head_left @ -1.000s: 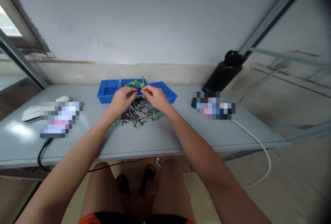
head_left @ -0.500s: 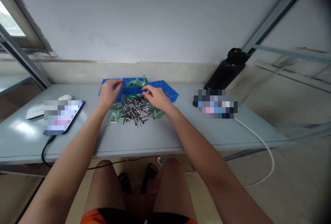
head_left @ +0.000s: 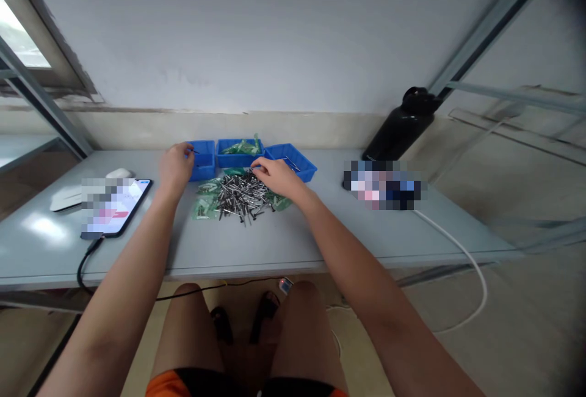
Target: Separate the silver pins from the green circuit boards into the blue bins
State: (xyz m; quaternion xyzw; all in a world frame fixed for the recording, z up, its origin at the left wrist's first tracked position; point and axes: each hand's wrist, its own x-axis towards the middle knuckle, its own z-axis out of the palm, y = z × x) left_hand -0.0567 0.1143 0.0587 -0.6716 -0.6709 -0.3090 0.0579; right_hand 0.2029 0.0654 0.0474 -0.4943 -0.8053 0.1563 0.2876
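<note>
Near the wall and the desk's back edge, my left hand is pinching a screw. My right hand is half-curling, hold unclear.

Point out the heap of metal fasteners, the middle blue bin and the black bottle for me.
Heap of metal fasteners (head_left: 244, 194): head view, middle of the heap.
Middle blue bin (head_left: 237, 161): head view, its front wall.
Black bottle (head_left: 397, 134): head view, middle of its body.
</note>
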